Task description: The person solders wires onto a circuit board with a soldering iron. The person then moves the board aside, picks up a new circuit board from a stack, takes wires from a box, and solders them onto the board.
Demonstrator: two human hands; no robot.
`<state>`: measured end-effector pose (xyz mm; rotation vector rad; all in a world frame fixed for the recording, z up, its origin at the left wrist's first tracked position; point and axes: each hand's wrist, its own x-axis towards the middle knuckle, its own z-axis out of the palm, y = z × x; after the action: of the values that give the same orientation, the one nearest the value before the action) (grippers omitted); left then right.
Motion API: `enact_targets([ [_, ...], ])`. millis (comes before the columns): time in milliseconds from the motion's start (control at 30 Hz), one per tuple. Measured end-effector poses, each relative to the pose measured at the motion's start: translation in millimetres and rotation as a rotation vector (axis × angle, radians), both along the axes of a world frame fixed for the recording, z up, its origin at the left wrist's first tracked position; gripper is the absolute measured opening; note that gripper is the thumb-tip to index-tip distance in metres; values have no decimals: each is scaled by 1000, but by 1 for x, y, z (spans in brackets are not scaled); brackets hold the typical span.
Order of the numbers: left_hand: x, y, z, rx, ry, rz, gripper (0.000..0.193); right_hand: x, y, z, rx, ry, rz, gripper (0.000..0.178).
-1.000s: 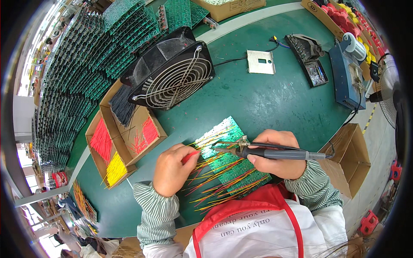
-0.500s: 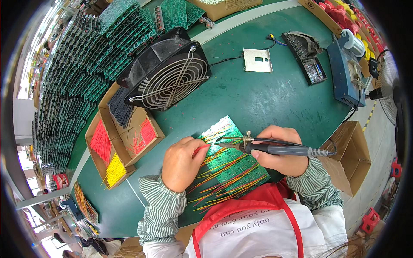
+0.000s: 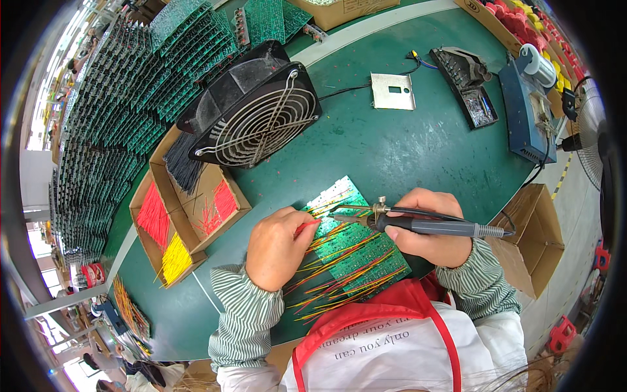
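On the near side of the table [image 3: 418,150] lies a green circuit board [image 3: 356,245], its long axis running from eleven o'clock to five o'clock. Yellow and red leads [image 3: 330,269] trail off it toward eight o'clock. The left hand [image 3: 271,251], at the board's nine o'clock, has thumb and finger pinched on red wiring [image 3: 309,227] (one strand or several, I cannot tell), its free end toward two o'clock. The right hand [image 3: 436,247], at three o'clock, is wrapped around a soldering iron [image 3: 424,227]; the iron lies nearly crosswise, tip toward nine o'clock, over the board's far part and near the red wiring.

Between nine and ten o'clock from the board sits a divided cardboard tray [image 3: 228,223]: yellow wires and red wires in its left strip, shorter red pieces and, farther off, black wires in the right part. At three o'clock, beyond the table's edge, is an open carton [image 3: 539,228].

Farther out, at one o'clock, a black parts tray [image 3: 462,88] holds small shiny bits in its near compartment. Beyond it, a cardboard box [image 3: 486,23] holds red and yellow items.
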<state>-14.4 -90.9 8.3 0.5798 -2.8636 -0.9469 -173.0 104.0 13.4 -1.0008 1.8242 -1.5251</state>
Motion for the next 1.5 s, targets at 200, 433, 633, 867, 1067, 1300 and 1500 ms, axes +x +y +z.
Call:
enact_targets([
  [200, -1, 4, 16, -143, 93, 118, 9, -4, 8, 2, 13, 30, -25, 16],
  [433, -18, 9, -3, -33, 76, -16, 10, -8, 12, 4, 66, 21, -52, 17],
  [633, -22, 10, -4, -4, 52, -8, 10, -9, 11, 0, 70, 15, -37, 17],
  [867, -23, 10, -4, -13, 46, -8, 10, -11, 10, 0, 52, 50, -22, 17],
  [1067, -22, 9, 1, -37, 23, -23, 9, -13, 16, 3, 44, 14, -73, 18],
  [1300, -31, 12, 14, -88, 124, 8, 8, -18, 26, 2, 56, 2, -104, 19],
  [1500, -42, 16, -6, -37, 89, -55, 11, -20, 27, 2, 68, -4, -121, 19],
])
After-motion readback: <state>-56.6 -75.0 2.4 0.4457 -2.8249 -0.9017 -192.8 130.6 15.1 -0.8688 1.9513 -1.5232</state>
